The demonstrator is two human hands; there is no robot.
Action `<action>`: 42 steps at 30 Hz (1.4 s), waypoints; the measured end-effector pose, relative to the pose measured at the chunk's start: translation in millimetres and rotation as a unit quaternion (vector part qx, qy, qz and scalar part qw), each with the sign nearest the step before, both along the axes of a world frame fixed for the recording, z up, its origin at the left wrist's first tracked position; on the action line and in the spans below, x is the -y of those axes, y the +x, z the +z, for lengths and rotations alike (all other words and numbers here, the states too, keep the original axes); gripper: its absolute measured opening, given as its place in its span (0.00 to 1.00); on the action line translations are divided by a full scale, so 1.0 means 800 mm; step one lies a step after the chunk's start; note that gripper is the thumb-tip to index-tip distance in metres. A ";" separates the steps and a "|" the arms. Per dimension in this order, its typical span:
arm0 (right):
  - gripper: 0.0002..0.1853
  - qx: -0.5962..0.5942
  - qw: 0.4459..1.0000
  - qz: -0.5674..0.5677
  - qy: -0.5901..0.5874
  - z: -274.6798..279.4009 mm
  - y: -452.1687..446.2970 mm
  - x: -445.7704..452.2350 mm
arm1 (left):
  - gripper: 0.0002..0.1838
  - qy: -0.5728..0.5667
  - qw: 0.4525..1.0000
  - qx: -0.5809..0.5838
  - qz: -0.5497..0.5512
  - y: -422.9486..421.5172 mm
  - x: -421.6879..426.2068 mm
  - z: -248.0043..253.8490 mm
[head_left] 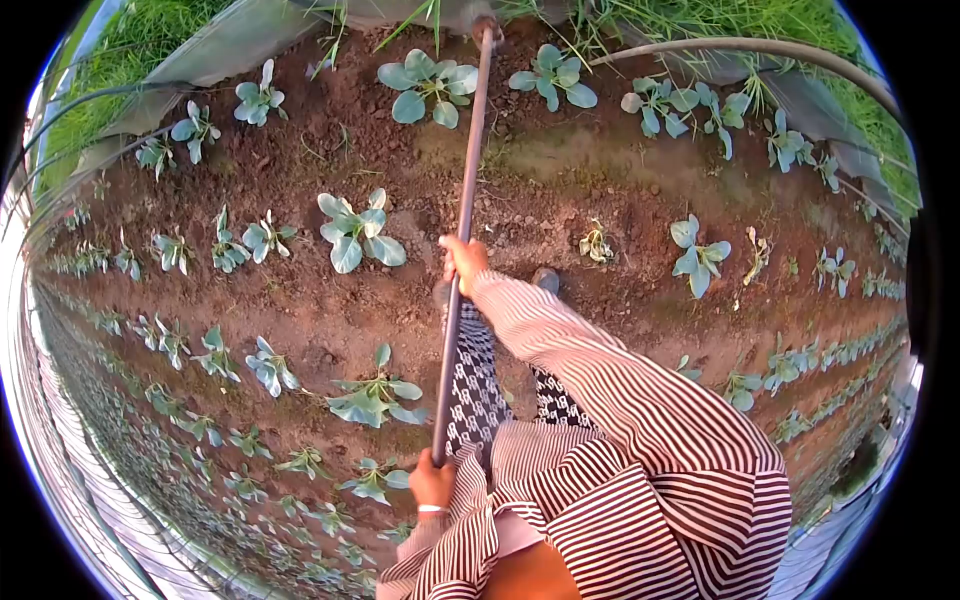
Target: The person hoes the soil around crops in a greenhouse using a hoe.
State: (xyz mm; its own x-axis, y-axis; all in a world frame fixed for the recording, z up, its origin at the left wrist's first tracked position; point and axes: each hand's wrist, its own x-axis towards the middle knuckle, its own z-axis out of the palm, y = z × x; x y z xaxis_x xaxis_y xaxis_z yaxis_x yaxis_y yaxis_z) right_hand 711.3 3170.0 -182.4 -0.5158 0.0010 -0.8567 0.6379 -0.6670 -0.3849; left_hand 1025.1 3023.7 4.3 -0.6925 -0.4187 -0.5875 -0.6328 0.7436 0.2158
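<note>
A long-handled hoe (470, 175) runs from beside my waist up to the far edge of the bed. Its head (486, 25) is small and blurred there, near the pale sheeting, so the blade's shape is unclear. Partway along the handle, my right hand (464, 262) is closed around it. My left hand (432, 484), with a white band at the wrist, grips the lower end close to my body. Leafy blue-green seedlings flank the handle: one far left (428, 87), one far right (552, 77) and one mid-left (360, 231).
Rows of similar plants curve away on both sides. A wilted plant (596, 243) stands right of my shoes (546, 279). Brown soil (540, 160) lies between rows. Pale sheeting (235, 45), a curved hoop (760, 45) and grass (700, 18) border the far side.
</note>
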 end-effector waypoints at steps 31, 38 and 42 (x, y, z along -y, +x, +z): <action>0.09 0.076 0.986 0.096 0.114 -0.186 0.016 -0.080 | 0.15 0.176 0.974 0.140 0.025 -0.040 -0.086 -0.117; 0.08 -0.026 0.998 0.049 -0.032 -0.105 -0.046 -0.077 | 0.12 0.135 0.989 0.053 -0.016 -0.033 -0.055 -0.186; 0.08 -0.002 0.991 0.093 0.093 -0.192 -0.078 -0.079 | 0.13 0.157 0.986 0.056 0.000 -0.099 -0.078 -0.235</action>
